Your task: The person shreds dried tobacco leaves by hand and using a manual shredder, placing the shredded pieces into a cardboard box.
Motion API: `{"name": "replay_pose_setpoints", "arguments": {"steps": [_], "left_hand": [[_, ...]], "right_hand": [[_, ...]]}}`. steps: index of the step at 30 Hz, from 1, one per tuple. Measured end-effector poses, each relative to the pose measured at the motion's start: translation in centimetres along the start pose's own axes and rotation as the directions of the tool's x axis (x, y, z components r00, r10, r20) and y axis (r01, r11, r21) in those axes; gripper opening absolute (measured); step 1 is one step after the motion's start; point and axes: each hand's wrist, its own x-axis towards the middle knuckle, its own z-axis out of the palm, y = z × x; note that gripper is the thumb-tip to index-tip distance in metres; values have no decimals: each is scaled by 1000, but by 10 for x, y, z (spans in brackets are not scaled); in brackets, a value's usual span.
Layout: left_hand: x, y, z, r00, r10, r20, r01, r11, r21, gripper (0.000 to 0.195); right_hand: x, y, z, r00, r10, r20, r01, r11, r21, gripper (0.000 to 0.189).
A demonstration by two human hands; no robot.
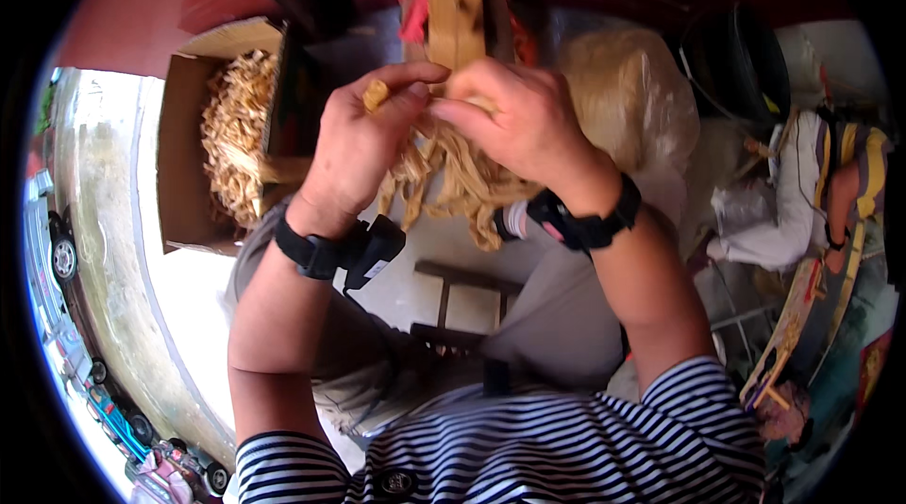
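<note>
My left hand (368, 129) and my right hand (520, 122) meet in front of a wooden block (456, 12) that stands on end, wrapped with red cloth. A short tan piece (376, 94) pokes out between the fingers of my left hand, which are closed on it. The fingers of my right hand are pinched on a pale tan strip (483, 105), blurred, close to the left fingertips. Below both hands a bundle of long, limp tan strips (460, 178) hangs down; its upper end is hidden behind the hands.
At the left, a cardboard box (185, 150) holds many curled tan pieces (241, 136). A clear plastic bag (623, 100) with tan material and a black bucket (740, 65) stand at the right. Another person (771, 207) sits far right by a long wooden piece. A low frame (453, 306) lies below.
</note>
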Motion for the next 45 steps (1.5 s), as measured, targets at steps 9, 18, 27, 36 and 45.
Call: {"name": "replay_pose_setpoints", "arguments": {"steps": [9, 18, 27, 36, 45], "left_hand": [[-42, -3, 18, 767, -83, 636, 71, 996, 45, 35], [-21, 14, 5, 548, 712, 439, -778, 242, 580, 31], [-28, 14, 5, 771, 623, 134, -591, 621, 515, 25], [-23, 18, -8, 776, 537, 331, -630, 642, 437, 12], [-27, 28, -29, 989, 139, 55, -124, 968, -217, 23]], "right_hand": [[7, 9, -20, 959, 45, 279, -127, 950, 284, 28], [-19, -9, -6, 632, 164, 757, -757, -80, 649, 17], [-11, -41, -10, 798, 535, 277, -532, 410, 741, 14], [-15, -32, -13, 820, 385, 424, -554, 721, 416, 25], [-16, -29, -22, 614, 320, 722, -757, -21, 653, 48]]}}
